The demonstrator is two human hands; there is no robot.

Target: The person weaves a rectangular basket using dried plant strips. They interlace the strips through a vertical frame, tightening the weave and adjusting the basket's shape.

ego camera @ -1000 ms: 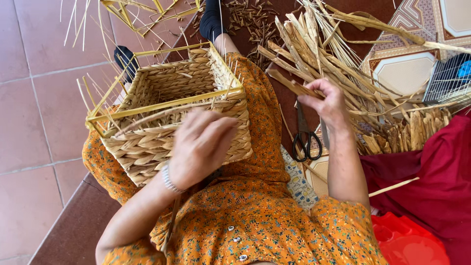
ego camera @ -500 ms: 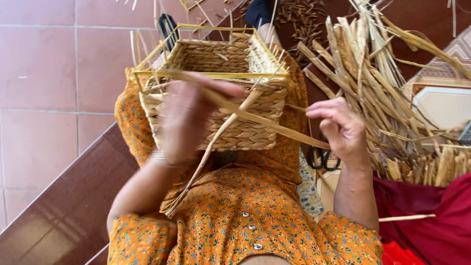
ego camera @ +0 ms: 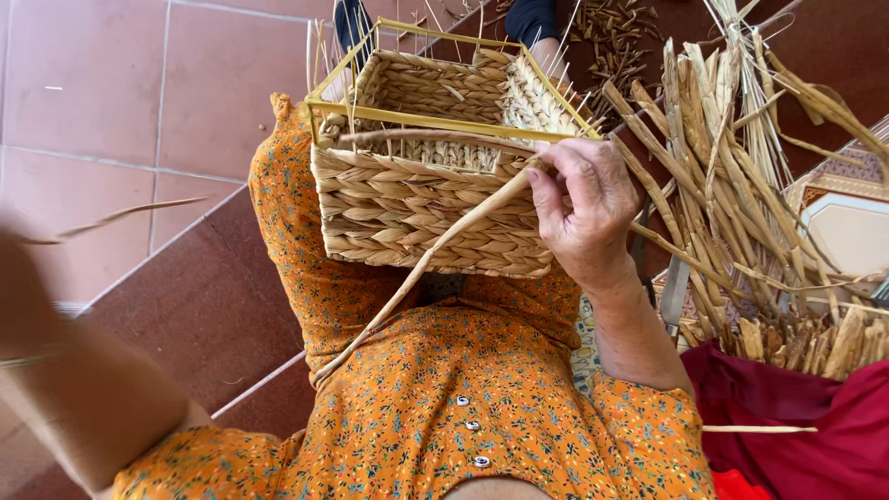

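Pinching a long fibre strand (ego camera: 435,250), right hand (ego camera: 583,218) against half-woven basket (ego camera: 417,213).

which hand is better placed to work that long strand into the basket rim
Right. The right hand already pinches the strand at the basket rim. The left arm is blurred and swung out wide, its hand out of view.

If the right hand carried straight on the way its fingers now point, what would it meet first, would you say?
The right hand grips a long dried strand, fingers pointing left toward the woven basket. Going on, it would most likely meet the basket's near woven wall just under the yellow wire rim, though depth is hard to judge.
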